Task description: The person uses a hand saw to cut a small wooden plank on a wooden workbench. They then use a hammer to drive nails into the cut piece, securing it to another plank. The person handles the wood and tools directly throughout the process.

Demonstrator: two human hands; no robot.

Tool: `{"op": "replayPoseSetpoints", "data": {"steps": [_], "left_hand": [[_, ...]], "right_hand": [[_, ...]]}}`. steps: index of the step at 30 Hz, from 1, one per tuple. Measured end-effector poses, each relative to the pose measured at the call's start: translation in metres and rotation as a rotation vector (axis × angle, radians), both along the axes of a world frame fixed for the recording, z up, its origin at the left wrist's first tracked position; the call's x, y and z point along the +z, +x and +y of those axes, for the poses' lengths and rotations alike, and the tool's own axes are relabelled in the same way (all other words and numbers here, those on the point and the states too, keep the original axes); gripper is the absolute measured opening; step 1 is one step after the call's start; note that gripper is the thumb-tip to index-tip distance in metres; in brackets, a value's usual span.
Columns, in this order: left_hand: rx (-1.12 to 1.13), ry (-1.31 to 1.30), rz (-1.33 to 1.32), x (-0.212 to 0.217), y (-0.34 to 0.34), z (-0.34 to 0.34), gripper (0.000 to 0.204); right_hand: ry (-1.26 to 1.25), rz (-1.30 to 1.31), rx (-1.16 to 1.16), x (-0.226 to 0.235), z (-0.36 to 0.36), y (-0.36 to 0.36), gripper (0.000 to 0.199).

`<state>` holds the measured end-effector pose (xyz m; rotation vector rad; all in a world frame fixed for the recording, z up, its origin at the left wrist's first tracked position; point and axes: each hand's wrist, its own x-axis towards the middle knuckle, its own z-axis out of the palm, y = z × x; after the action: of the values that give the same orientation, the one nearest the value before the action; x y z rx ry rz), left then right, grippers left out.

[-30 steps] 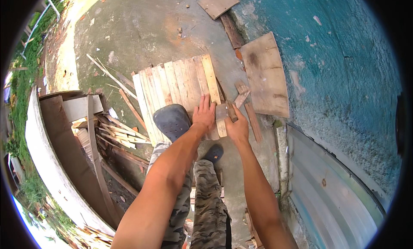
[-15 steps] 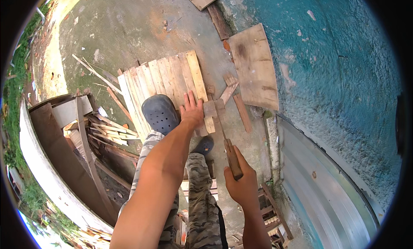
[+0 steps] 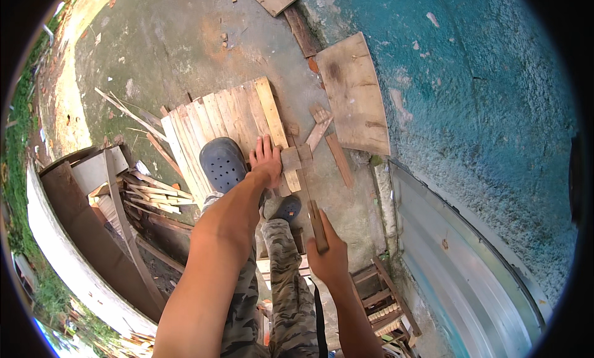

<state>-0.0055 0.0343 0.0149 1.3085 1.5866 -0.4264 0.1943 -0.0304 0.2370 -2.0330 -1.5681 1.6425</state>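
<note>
My left hand (image 3: pixel 266 164) lies flat on a panel of pale wooden slats (image 3: pixel 223 114), its fingers spread near the right edge. A grey clog (image 3: pixel 222 164) on my foot stands on the same panel. In my right hand (image 3: pixel 330 254) is the wooden handle of a saw (image 3: pixel 318 227), fingers wrapped round it. The thin blade points away from me, seen nearly edge-on. It lies across a short board end (image 3: pixel 291 160) that juts out past the panel's right edge. How deep the blade sits in the wood I cannot tell.
Loose wood strips (image 3: pixel 339 160) and a plywood sheet (image 3: pixel 355 95) lie right of the panel, beside a blue wall (image 3: pixel 470 98). A metal sheet (image 3: pixel 458 234) stands at the lower right. On the left is a pile of scrap sticks (image 3: pixel 158 194). My other clog (image 3: pixel 287 208) is on the ground.
The whole view has shifted, so the scene sits slightly further left. My right hand and the saw have moved slightly forward. My left hand stays pressed on the panel.
</note>
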Motion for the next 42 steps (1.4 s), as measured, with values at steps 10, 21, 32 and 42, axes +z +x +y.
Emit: {"op": "replayPoseSetpoints", "data": {"steps": [10, 21, 32, 42], "left_hand": [[-0.025, -0.002, 0.059, -0.002, -0.001, 0.001, 0.093], [-0.075, 0.136, 0.109, -0.012, -0.004, -0.014, 0.097], [-0.107, 0.129, 0.160, -0.006, -0.004, -0.009, 0.099], [-0.130, 0.139, 0.143, -0.009, -0.001, -0.014, 0.096]], "right_hand": [[0.152, 0.014, -0.038, -0.143, 0.089, -0.059, 0.061], [-0.156, 0.050, -0.040, 0.057, -0.035, 0.033, 0.074], [0.108, 0.071, -0.036, -0.147, 0.013, -0.025, 0.076], [-0.257, 0.077, -0.071, 0.061, -0.036, 0.029, 0.079]]}}
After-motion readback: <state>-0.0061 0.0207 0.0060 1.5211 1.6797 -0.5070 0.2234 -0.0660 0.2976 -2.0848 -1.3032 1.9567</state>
